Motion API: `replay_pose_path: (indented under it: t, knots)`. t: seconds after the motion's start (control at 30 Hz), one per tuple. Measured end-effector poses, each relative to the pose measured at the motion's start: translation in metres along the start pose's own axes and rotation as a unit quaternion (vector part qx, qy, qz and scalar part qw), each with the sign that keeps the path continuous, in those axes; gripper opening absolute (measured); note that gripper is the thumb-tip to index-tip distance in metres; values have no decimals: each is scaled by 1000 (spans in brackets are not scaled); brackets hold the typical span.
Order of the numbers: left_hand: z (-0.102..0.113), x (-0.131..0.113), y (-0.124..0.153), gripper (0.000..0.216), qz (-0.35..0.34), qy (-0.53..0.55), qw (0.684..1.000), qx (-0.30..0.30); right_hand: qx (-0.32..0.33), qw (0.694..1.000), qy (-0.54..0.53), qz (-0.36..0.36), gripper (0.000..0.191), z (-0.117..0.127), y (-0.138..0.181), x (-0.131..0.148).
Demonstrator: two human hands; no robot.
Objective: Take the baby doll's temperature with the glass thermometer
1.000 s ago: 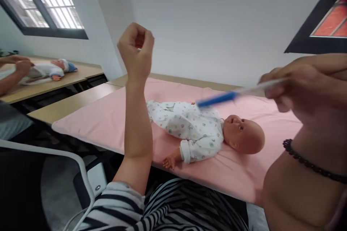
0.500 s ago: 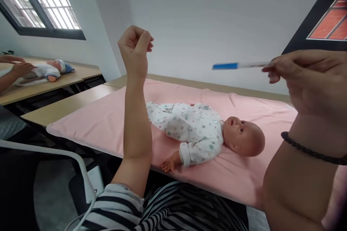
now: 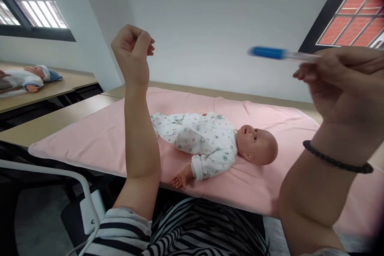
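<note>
doll [image 3: 207,138] lies dressed on cloth [image 3: 90,140]; right hand [image 3: 345,80] holds stick [image 3: 270,53] in narrow grip, apart from doll; left hand [image 3: 133,54] curled closed, no object visible.

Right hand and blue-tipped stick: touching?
Touching. The head view shows the right hand pinching the pale end of the blue-tipped stick between thumb and fingers; the blue end sticks out past the fingertips.

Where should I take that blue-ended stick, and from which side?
The slim stick would likely be best pinched by its blue end, with the left hand coming in from the person's left: that end is free and points that way, the stick is nearly level, and the right hand grips the other end.
</note>
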State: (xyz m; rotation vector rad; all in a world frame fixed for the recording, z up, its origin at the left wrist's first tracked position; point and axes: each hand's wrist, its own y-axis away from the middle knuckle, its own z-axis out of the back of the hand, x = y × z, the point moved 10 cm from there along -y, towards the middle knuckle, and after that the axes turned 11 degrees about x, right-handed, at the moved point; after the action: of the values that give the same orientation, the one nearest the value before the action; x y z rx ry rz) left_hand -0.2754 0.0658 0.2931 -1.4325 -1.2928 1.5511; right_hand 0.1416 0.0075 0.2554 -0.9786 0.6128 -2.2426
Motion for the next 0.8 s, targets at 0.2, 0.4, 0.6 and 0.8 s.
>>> replay_pose_path:
  t: [0.2,0.4,0.6,0.8]
  knots:
    - [-4,-4,2,16,1,0,1000,3,-22,998,-46,24,11,-1,-7,21]
    - [-11,3,1,16,11,-8,1000,15,-33,998,-55,3,18,3,-12,-2]
    - [-102,22,28,15,75,-96,967,222,57,986,-80,-131,25,-8,-33,-91]
    - [-236,50,150,14,120,-174,727,653,175,926,-7,-334,30,-36,-9,-239]
